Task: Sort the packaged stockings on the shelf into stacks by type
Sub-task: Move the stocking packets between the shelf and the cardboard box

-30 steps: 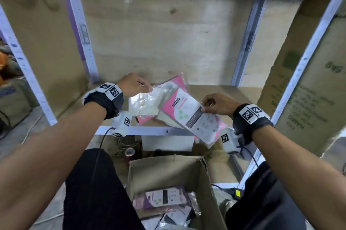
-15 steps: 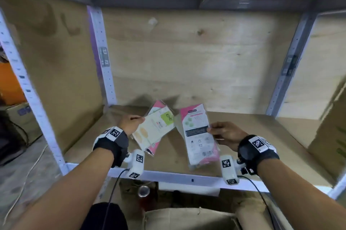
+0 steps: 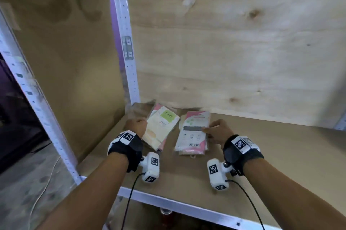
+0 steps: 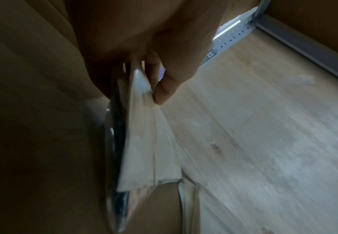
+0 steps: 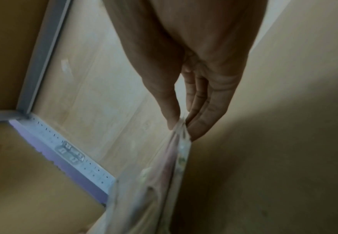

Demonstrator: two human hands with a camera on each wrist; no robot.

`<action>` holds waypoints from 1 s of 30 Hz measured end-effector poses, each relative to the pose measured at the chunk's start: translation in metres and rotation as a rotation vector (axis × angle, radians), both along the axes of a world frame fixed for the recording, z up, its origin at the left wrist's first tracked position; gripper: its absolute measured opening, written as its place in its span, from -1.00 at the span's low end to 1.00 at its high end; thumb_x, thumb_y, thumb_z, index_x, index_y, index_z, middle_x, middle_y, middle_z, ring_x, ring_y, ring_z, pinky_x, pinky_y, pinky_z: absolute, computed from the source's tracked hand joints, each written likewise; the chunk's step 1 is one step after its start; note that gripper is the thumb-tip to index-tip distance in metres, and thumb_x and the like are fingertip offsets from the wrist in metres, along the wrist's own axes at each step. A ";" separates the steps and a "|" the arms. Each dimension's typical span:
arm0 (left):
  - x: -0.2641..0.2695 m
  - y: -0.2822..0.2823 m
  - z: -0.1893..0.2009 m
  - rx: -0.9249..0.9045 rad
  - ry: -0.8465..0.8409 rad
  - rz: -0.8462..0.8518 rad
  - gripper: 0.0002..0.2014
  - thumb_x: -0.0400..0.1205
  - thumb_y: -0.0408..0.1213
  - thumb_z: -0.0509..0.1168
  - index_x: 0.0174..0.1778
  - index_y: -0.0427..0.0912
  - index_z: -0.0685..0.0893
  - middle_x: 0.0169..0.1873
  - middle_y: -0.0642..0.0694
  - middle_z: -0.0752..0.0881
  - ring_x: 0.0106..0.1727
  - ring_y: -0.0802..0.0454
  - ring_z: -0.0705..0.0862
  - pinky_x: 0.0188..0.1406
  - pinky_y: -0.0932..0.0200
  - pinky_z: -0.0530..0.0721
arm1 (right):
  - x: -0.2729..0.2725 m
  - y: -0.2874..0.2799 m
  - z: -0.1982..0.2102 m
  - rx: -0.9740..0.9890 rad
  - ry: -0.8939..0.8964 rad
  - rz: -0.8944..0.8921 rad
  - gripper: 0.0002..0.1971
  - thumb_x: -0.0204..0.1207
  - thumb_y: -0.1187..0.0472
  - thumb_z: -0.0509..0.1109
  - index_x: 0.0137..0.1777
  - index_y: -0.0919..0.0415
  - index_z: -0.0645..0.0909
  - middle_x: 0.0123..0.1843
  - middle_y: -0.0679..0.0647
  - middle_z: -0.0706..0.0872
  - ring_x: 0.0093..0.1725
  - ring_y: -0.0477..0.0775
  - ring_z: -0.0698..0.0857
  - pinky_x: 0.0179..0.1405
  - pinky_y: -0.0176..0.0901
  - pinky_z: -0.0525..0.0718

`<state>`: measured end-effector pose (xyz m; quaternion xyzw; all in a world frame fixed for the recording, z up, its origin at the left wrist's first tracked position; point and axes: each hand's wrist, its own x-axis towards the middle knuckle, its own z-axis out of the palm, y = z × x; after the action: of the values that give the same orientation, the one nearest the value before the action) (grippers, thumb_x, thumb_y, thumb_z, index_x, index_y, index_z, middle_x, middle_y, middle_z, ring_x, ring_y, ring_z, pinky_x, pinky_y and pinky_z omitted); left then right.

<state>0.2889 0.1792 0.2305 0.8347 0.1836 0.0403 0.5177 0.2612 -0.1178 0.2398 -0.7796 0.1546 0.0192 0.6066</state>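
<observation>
Two small stacks of packaged stockings are on the wooden shelf (image 3: 271, 154), near its back left corner. My left hand (image 3: 137, 125) grips the left stack (image 3: 162, 126), cream packs with a green label on top and pink beneath; its thumb and fingers pinch the stack's edge (image 4: 144, 126) in the left wrist view. My right hand (image 3: 218, 130) holds the right stack (image 3: 192, 132), white-and-pink packs with a dark band and barcode. Thumb and fingers pinch that stack's edge (image 5: 181, 137) in the right wrist view. Both stacks sit low over the shelf board.
Plywood panels close the shelf at the back (image 3: 234, 51) and on the left (image 3: 61, 61). A perforated metal upright (image 3: 125, 48) stands in the back left corner. The shelf's metal front rail (image 3: 177, 206) runs below my wrists. Bare board stretches to the right.
Both hands carried their packs up from over the cardboard box and forward into the shelf. The packs went from fanned together to two separate stacks lowered toward the back left corner.
</observation>
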 end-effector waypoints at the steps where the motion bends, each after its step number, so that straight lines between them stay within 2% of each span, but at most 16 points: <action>1: 0.002 0.001 -0.001 0.021 0.002 -0.001 -0.86 0.63 -0.23 0.32 -0.14 -0.14 0.77 0.16 -0.30 0.76 0.14 -0.33 0.71 0.18 -0.02 0.67 | 0.007 0.004 -0.004 -0.006 -0.001 -0.015 -0.69 0.50 0.40 0.52 0.00 0.25 0.39 -0.09 0.23 0.65 -0.13 0.22 0.68 -0.32 -0.03 0.72; 2: 0.004 0.003 -0.001 0.048 0.018 0.006 -0.83 0.64 -0.23 0.29 -0.05 -0.14 0.79 0.20 -0.28 0.75 0.17 -0.34 0.70 0.18 -0.01 0.66 | 0.014 0.008 -0.007 -0.004 0.001 -0.019 -0.67 0.50 0.41 0.51 -0.01 0.22 0.36 -0.07 0.22 0.64 -0.10 0.24 0.69 -0.32 -0.02 0.72; 4: 0.008 0.006 -0.003 0.107 0.076 0.012 -0.73 0.68 -0.22 0.23 0.19 -0.17 0.77 0.28 -0.27 0.71 0.23 -0.31 0.66 0.14 0.03 0.61 | 0.024 0.014 -0.014 -0.001 0.005 -0.008 -0.66 0.50 0.43 0.51 -0.11 0.17 0.34 -0.06 0.22 0.64 -0.05 0.27 0.72 -0.16 0.10 0.78; 7: 0.009 0.014 -0.005 0.173 0.104 0.006 -0.76 0.69 -0.29 0.20 0.16 -0.23 0.72 0.26 -0.31 0.70 0.17 -0.29 0.64 -0.01 0.10 0.50 | 0.034 0.026 -0.022 -0.044 0.003 0.062 -0.75 0.50 0.42 0.51 -0.18 0.22 0.46 -0.17 0.17 0.69 -0.14 0.21 0.74 -0.02 0.13 0.79; 10: 0.008 0.019 -0.001 0.254 0.154 -0.018 -0.69 0.67 -0.34 0.19 0.29 -0.35 0.63 0.30 -0.33 0.67 0.22 -0.30 0.64 0.07 0.05 0.55 | 0.033 0.038 -0.021 -0.135 -0.039 0.178 -0.90 0.52 0.33 0.52 -0.17 0.25 0.64 -0.19 0.17 0.73 -0.23 0.10 0.71 -0.09 0.00 0.76; 11: 0.005 0.019 0.002 0.279 0.163 -0.048 -0.67 0.68 -0.34 0.20 0.33 -0.35 0.61 0.31 -0.33 0.65 0.22 -0.29 0.64 0.08 0.05 0.54 | 0.032 0.041 -0.019 -0.171 -0.056 0.200 -0.93 0.52 0.29 0.53 -0.09 0.27 0.69 -0.13 0.18 0.74 -0.17 0.11 0.72 -0.03 0.02 0.77; 14: -0.006 0.018 0.012 0.317 0.145 -0.165 -0.51 0.70 -0.26 0.29 0.56 -0.30 0.45 0.41 -0.32 0.61 0.35 -0.29 0.62 0.34 -0.03 0.58 | 0.019 0.047 -0.006 -0.303 -0.028 0.249 -0.59 0.53 0.19 0.52 0.34 0.33 0.62 0.24 0.23 0.73 0.23 0.22 0.72 0.34 0.16 0.66; 16: -0.018 0.017 0.018 0.397 0.102 -0.235 -0.35 0.69 -0.18 0.34 0.68 -0.23 0.28 0.52 -0.28 0.53 0.49 -0.28 0.53 0.50 -0.13 0.48 | 0.002 0.048 0.006 -0.411 -0.025 0.308 -0.45 0.56 0.16 0.49 0.51 0.32 0.49 0.44 0.23 0.61 0.41 0.21 0.61 0.47 0.10 0.54; 17: -0.027 0.016 0.021 0.457 0.074 -0.250 -0.31 0.68 -0.14 0.35 0.69 -0.21 0.25 0.54 -0.24 0.51 0.52 -0.27 0.50 0.54 -0.14 0.43 | -0.007 0.046 0.011 -0.449 -0.034 0.335 -0.44 0.57 0.17 0.47 0.53 0.31 0.47 0.48 0.22 0.59 0.42 0.18 0.59 0.47 0.06 0.53; 18: -0.037 0.013 0.024 0.497 0.039 -0.244 -0.31 0.67 -0.11 0.35 0.69 -0.18 0.28 0.54 -0.20 0.52 0.53 -0.24 0.50 0.56 -0.15 0.41 | -0.019 0.044 0.018 -0.465 -0.044 0.356 -0.47 0.58 0.20 0.46 0.52 0.31 0.49 0.43 0.22 0.62 0.33 0.15 0.63 0.37 0.02 0.59; 19: -0.049 0.009 0.028 0.495 -0.004 -0.229 -0.37 0.66 -0.10 0.35 0.65 -0.15 0.36 0.52 -0.16 0.54 0.52 -0.21 0.51 0.55 -0.13 0.41 | -0.030 0.040 0.023 -0.441 -0.040 0.374 -0.54 0.60 0.26 0.43 0.47 0.34 0.53 0.27 0.20 0.70 0.13 0.12 0.68 0.16 -0.03 0.68; 21: -0.075 -0.003 0.035 0.395 -0.112 -0.240 -0.59 0.66 -0.16 0.36 0.42 -0.19 0.65 0.39 -0.16 0.66 0.42 -0.17 0.62 0.47 -0.02 0.51 | -0.062 0.032 0.034 -0.336 0.004 0.415 -0.70 0.59 0.43 0.35 0.31 0.40 0.60 -0.12 0.14 0.72 -0.25 0.06 0.63 -0.26 -0.17 0.66; 23: -0.107 -0.020 0.042 0.259 -0.206 -0.306 -0.78 0.66 -0.28 0.39 0.17 -0.28 0.78 0.21 -0.22 0.77 0.29 -0.21 0.70 0.37 0.01 0.61 | -0.096 0.022 0.045 -0.331 0.004 0.449 -0.76 0.56 0.47 0.32 0.20 0.35 0.63 -0.17 0.17 0.75 -0.30 0.08 0.68 -0.27 -0.16 0.70; 25: -0.143 -0.039 0.048 0.165 -0.243 -0.387 -0.84 0.64 -0.33 0.43 0.06 -0.33 0.80 0.13 -0.27 0.80 0.23 -0.22 0.74 0.35 -0.05 0.65 | -0.136 0.010 0.050 -0.393 -0.023 0.490 -0.78 0.53 0.43 0.34 0.15 0.33 0.66 -0.09 0.25 0.80 -0.23 0.12 0.76 -0.15 -0.07 0.77; 28: -0.197 -0.067 0.045 0.198 -0.277 -0.530 -0.88 0.62 -0.28 0.46 -0.04 -0.25 0.83 0.00 -0.23 0.84 0.09 -0.14 0.78 0.26 -0.01 0.68 | -0.197 -0.013 0.047 -0.463 -0.050 0.518 -0.84 0.54 0.34 0.39 0.09 0.32 0.68 -0.10 0.21 0.83 -0.24 0.08 0.79 -0.15 -0.08 0.79; 30: -0.230 -0.084 0.037 0.199 -0.283 -0.620 -0.89 0.64 -0.26 0.43 -0.17 -0.17 0.80 -0.23 -0.12 0.82 -0.11 -0.10 0.76 0.03 0.07 0.71 | -0.237 -0.029 0.041 -0.513 -0.048 0.521 -0.89 0.55 0.31 0.40 0.04 0.29 0.67 -0.17 0.14 0.82 -0.25 0.06 0.79 -0.17 -0.09 0.79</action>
<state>0.0588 0.0948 0.2678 0.8831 -0.1571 0.0142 0.4419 0.0242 -0.1470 0.2812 -0.9199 -0.0637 0.1154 0.3695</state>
